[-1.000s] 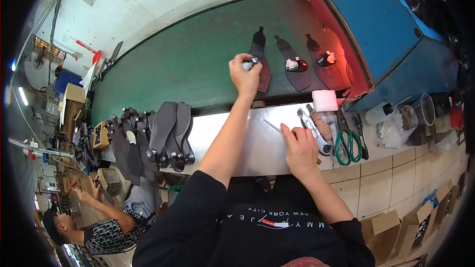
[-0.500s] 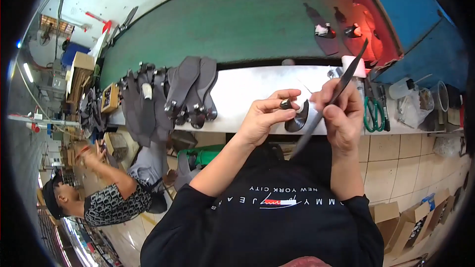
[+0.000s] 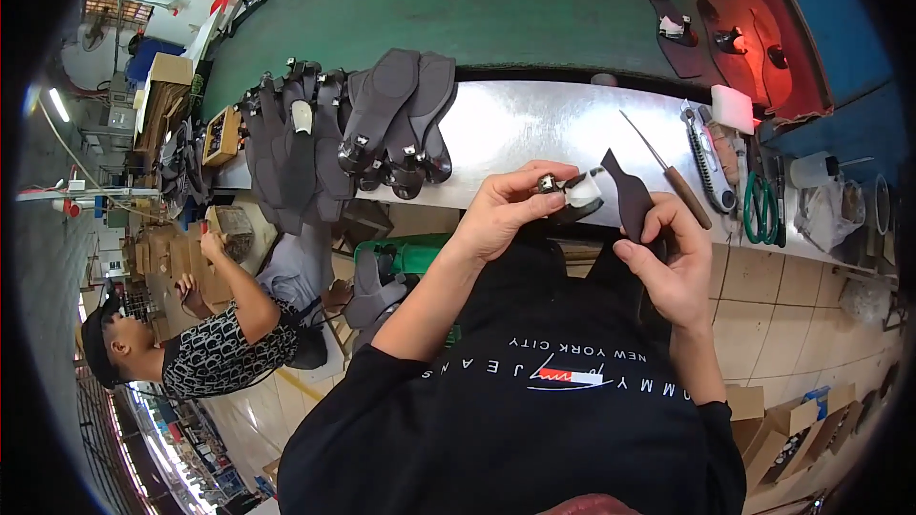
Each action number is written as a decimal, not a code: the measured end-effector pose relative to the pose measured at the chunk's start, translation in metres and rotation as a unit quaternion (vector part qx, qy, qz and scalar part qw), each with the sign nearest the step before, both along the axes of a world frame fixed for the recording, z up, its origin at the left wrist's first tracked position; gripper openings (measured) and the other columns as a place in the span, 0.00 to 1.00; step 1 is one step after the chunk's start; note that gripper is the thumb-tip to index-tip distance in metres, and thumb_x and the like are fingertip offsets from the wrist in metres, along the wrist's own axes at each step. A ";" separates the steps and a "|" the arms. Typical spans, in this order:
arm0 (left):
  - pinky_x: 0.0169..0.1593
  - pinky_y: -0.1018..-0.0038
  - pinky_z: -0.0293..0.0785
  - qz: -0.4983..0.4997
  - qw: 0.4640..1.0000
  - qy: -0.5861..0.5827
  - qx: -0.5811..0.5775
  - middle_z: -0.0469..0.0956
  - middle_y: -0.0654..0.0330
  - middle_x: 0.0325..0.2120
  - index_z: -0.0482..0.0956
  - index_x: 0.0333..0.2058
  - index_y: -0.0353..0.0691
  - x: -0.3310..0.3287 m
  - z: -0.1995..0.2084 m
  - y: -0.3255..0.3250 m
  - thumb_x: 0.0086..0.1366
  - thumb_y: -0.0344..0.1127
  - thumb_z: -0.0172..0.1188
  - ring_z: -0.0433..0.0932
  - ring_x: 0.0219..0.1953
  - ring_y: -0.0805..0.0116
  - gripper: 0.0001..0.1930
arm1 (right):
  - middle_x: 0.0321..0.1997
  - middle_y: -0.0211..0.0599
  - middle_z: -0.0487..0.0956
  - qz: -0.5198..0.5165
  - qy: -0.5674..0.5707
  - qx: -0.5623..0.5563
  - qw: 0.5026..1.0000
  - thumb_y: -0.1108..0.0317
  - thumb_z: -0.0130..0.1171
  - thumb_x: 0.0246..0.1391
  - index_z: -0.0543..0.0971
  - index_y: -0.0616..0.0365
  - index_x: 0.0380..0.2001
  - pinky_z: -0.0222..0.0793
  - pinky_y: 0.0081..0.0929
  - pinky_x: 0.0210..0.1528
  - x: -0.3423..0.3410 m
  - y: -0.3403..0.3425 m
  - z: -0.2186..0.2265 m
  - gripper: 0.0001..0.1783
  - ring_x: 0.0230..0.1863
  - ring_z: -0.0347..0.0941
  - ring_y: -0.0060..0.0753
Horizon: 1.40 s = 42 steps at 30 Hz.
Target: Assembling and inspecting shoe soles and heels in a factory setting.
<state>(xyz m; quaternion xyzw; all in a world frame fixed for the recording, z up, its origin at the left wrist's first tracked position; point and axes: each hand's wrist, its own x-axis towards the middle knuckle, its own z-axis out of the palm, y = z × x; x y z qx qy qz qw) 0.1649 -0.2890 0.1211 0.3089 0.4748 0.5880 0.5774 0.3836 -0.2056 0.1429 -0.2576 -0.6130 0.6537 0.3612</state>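
Note:
My left hand [image 3: 515,217] is closed on a glossy black shoe part [image 3: 582,200] with a white patch and a small shiny metal ornament. Between the fingers and thumb of my right hand [image 3: 676,262] is a thin, dark, sole-shaped piece [image 3: 628,193], tilted upward, its pointed tip close to the black part. A small gap seems to separate the two, both held just over the near edge of the metal bench [image 3: 534,114]. Just beyond my right hand lies an awl [image 3: 682,191] with a brown handle.
Grey soles with black parts [image 3: 396,119] are piled on the bench's left. A utility knife [image 3: 706,157], green-handled scissors [image 3: 760,205] and a white block [image 3: 733,108] lie right. Behind runs a green conveyor [image 3: 534,10], carrying pieces under red light. A co-worker [image 3: 229,339] sits left.
My right hand has come lower and nearer to me, and the sole-shaped piece has turned from edge-on to show its face. The awl now shows whole. The view has shifted.

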 end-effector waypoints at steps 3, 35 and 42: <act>0.47 0.81 0.70 0.017 0.999 -0.001 -0.032 0.77 0.59 0.47 0.79 0.49 0.36 0.003 0.000 -0.006 0.60 0.24 0.61 0.75 0.41 0.77 0.17 | 0.34 0.33 0.76 0.021 -0.071 0.111 0.991 0.80 0.66 0.42 0.69 0.60 0.33 0.66 0.17 0.39 0.005 0.000 0.000 0.17 0.33 0.69 0.20; 0.53 0.69 0.74 0.020 0.992 -0.096 0.078 0.79 0.49 0.45 0.79 0.46 0.29 0.000 -0.003 -0.009 0.54 0.20 0.63 0.79 0.47 0.64 0.18 | 0.36 0.43 0.79 0.002 -0.063 0.165 0.984 0.81 0.60 0.46 0.78 0.64 0.48 0.70 0.23 0.40 -0.007 -0.015 0.011 0.22 0.35 0.76 0.32; 0.51 0.71 0.76 0.016 0.996 -0.067 0.060 0.80 0.50 0.45 0.79 0.46 0.29 -0.001 0.001 -0.009 0.52 0.19 0.64 0.79 0.46 0.65 0.19 | 0.35 0.42 0.79 0.006 -0.075 0.171 0.982 0.81 0.60 0.46 0.78 0.63 0.47 0.70 0.23 0.37 -0.006 -0.013 0.011 0.21 0.33 0.76 0.33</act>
